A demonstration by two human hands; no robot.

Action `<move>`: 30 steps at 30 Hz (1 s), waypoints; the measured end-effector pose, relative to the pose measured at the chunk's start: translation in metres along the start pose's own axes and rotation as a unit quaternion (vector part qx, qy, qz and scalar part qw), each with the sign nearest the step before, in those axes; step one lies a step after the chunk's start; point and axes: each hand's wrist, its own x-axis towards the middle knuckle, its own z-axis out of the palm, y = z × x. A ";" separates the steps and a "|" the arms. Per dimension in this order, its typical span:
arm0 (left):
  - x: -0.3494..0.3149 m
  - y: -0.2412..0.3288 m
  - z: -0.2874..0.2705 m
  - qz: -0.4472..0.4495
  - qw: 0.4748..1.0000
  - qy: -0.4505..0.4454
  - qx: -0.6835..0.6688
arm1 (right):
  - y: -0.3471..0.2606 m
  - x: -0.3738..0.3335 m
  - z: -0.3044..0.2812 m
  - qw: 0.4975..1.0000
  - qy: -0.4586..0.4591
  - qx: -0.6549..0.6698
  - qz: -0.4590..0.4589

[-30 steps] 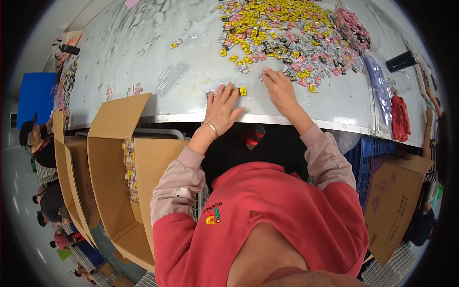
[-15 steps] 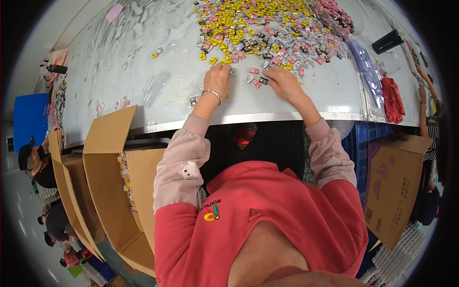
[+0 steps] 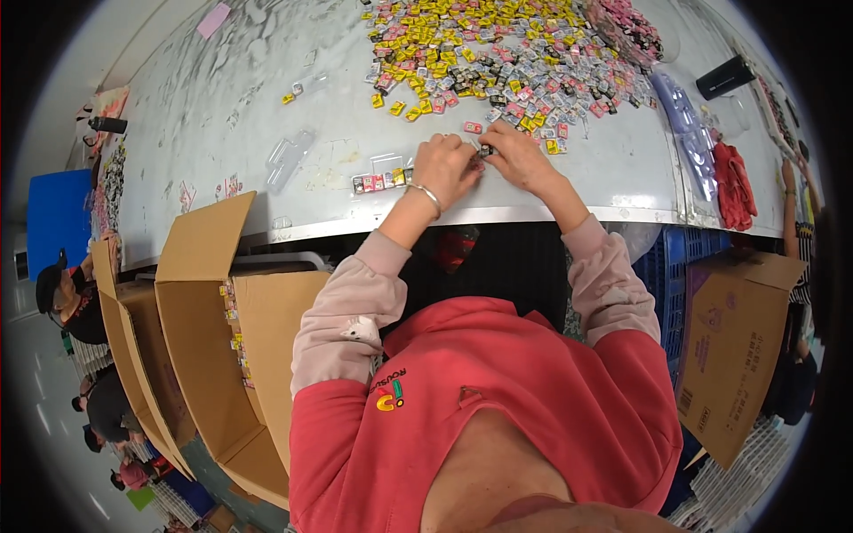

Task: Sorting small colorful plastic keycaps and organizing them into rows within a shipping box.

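My two hands meet over the near part of the table. My right hand [image 3: 522, 160] is closed, pinching a small black rectangular piece [image 3: 486, 150] at its fingertips. Close beside it, my left hand [image 3: 447, 169] has its fingers curled inward; whatever they hold is hidden. To the left of that wrist lies a clear plastic tray [image 3: 378, 181] with a row of pink, yellow and black pieces in it. A loose pink piece [image 3: 473, 128] rests just beyond the fingertips. Farther off spreads a big heap of small yellow, pink, black and pale pieces [image 3: 480, 53].
An unused clear tray [image 3: 290, 158] lies at left on the white table [image 3: 222, 142]. Stacked clear trays [image 3: 680, 124], a red cloth [image 3: 734, 186] and a black bottle [image 3: 723, 78] are at right. Open cardboard boxes [image 3: 200, 355] stand below left, blue crates [image 3: 659, 275] below right. Other people sit nearby.
My left hand has moved right, toward my right hand, uncovering the row of pieces in the tray. The small loose pieces between the hands have been gathered up or covered.
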 end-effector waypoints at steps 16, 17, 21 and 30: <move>-0.046 -0.062 -0.056 -0.026 0.991 0.128 -0.028 | -0.033 0.028 0.005 0.971 0.009 0.237 0.023; -0.052 -0.073 -0.064 -0.068 0.992 0.106 -0.016 | -0.040 0.040 0.014 0.966 -0.005 0.260 0.014; -0.069 -0.096 -0.060 -0.104 0.991 0.067 -0.054 | -0.064 0.082 0.062 0.973 -0.050 0.221 -0.032; -0.078 -0.090 -0.054 -0.039 0.995 0.078 0.042 | -0.076 0.065 0.099 0.992 0.043 -0.005 -0.116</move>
